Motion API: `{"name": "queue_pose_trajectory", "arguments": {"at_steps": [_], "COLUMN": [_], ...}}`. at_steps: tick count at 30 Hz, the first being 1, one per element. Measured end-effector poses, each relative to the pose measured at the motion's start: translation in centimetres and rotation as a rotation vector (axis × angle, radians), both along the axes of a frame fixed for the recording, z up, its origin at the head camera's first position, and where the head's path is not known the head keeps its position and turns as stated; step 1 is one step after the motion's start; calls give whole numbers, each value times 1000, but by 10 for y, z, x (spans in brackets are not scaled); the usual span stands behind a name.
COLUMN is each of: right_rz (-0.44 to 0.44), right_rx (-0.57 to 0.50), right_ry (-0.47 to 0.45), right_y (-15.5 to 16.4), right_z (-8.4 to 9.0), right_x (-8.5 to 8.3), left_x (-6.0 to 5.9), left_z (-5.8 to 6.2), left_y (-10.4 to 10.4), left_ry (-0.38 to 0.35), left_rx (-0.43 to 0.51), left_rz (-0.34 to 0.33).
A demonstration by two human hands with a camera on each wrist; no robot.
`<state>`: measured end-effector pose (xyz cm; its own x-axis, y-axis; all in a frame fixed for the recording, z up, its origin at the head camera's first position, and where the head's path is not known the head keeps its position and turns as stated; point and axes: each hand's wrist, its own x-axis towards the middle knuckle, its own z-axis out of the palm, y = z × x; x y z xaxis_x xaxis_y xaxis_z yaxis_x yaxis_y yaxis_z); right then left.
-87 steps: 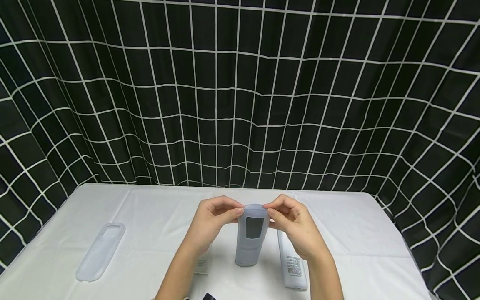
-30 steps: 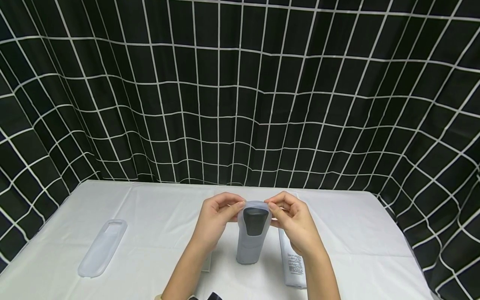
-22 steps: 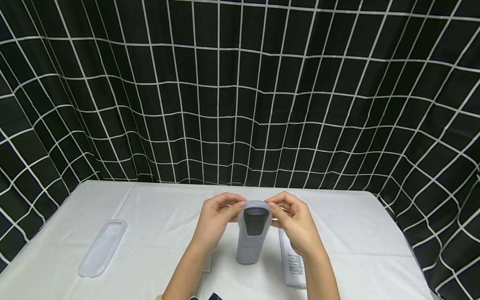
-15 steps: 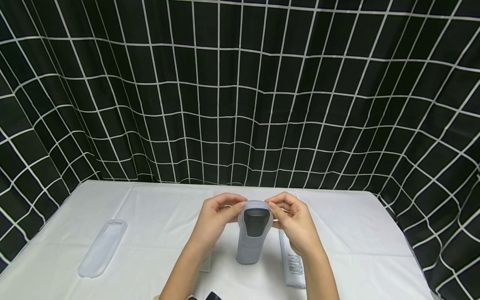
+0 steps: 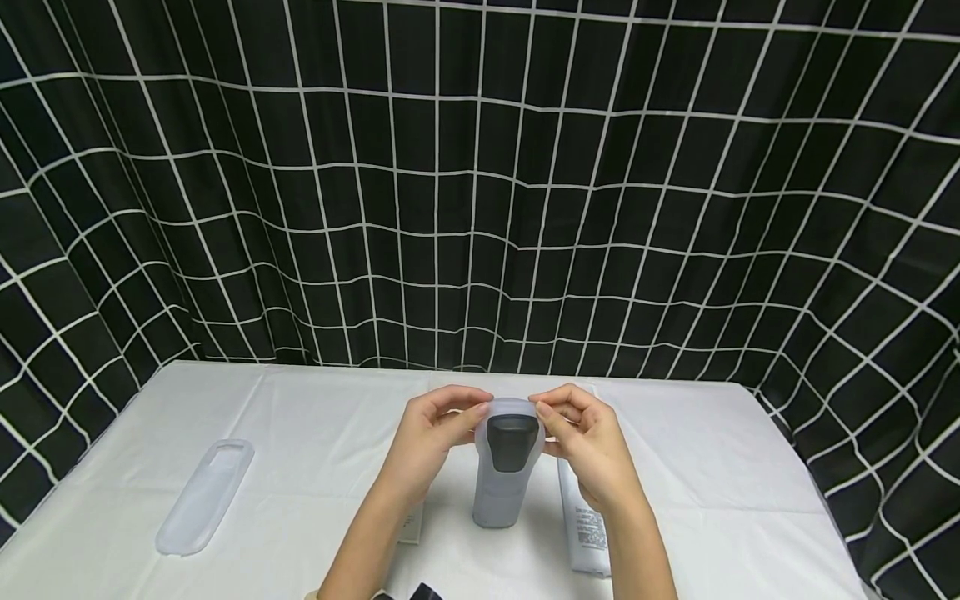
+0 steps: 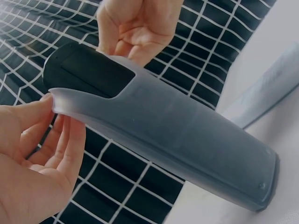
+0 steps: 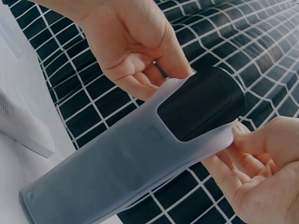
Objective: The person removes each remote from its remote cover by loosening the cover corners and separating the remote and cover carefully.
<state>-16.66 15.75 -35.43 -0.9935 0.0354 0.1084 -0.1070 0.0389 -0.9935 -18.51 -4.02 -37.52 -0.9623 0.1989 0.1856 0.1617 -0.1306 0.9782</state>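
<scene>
A translucent grey-blue silicone cover [image 5: 500,498] stands tilted with its lower end on the table, mid-front. Inside it sits a dark remote control [image 5: 512,443], whose black end sticks out through the cover's opening in both wrist views. My left hand [image 5: 429,446] pinches the cover's top edge on the left between thumb and fingers. On the opposite side, my right hand [image 5: 588,450] pinches the other top corner the same way. The wrist views show the rim stretched outward, away from the remote's black end [image 7: 208,102]. The rest of the remote is hidden within the cover.
Another translucent silicone cover [image 5: 204,500] lies flat on the white table [image 5: 315,467] at left. A pale, slim remote-like object with a printed label [image 5: 588,533] lies partly under my right forearm. Behind my left forearm shows a small white printed piece [image 5: 411,525]. A black gridded curtain [image 5: 480,208] hangs behind.
Compared with 2.9 seconds ago, the cover's opening is pulled wider and more of the remote's black end shows. Over the last second, both hands hold nearly still with only slight shifts.
</scene>
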Motion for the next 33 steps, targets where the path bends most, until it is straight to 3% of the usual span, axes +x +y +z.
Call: {"name": "queue_pose_trajectory", "arguments": {"at_steps": [15,30,33], "right_rz": [21,-43,-23], "right_rx": [-12,163,163], "right_ry": [13,159,186], "right_y": [2,2,2], "right_z": [0,10,12], "right_x": [1,8,11], "left_x": [-2,-2,-2], "left_z": [-1,-3,-2], "left_y": [-4,-4,-4], "left_ry": [25,8,5], "left_rx": [-12,8,10], "left_rz": [-43,-28,-26]}}
